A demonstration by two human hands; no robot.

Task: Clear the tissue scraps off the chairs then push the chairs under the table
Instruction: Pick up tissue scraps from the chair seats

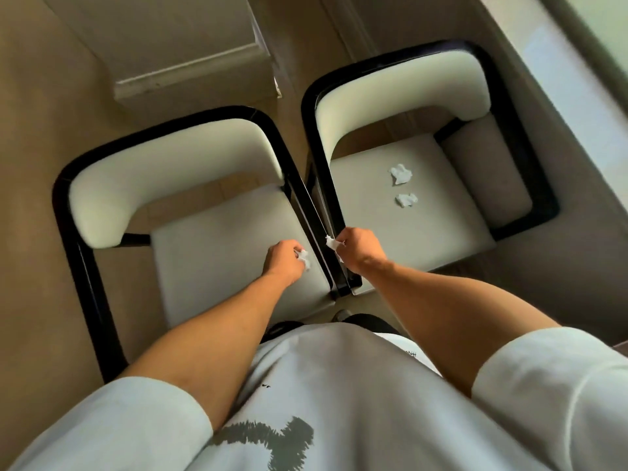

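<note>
Two chairs stand side by side on the floor. The left chair (190, 185) fills the middle left of the frame, and the right chair (404, 144) sits in the upper right. Their black frames almost touch in the middle. Along the right edge of the frame runs the pale counter (577, 79), and neither chair is pushed under it yet.

The person leans over both seats. The left hand (283, 258) is low over the left seat, near its right edge. Its grip is curled tight round a small tissue scrap (304, 258). The right hand (356, 244) is over the near left corner of the right seat. Its grip is curled too, pinching another scrap (331, 243) that sticks out by the fingers.

Two more scraps lie loose on the right seat: a bigger scrap (401, 174) and a smaller scrap (406, 199) just below it.

Here is what could go wrong. Both hands are already full. If a hand opens to grab a loose scrap, the one it holds could drop onto the seat or slip into the thin gap between the chairs. The scraps are light, so a quick swipe could flick them to the floor. And if the chairs get pushed in too soon, those two scraps go under the counter with them.
</note>
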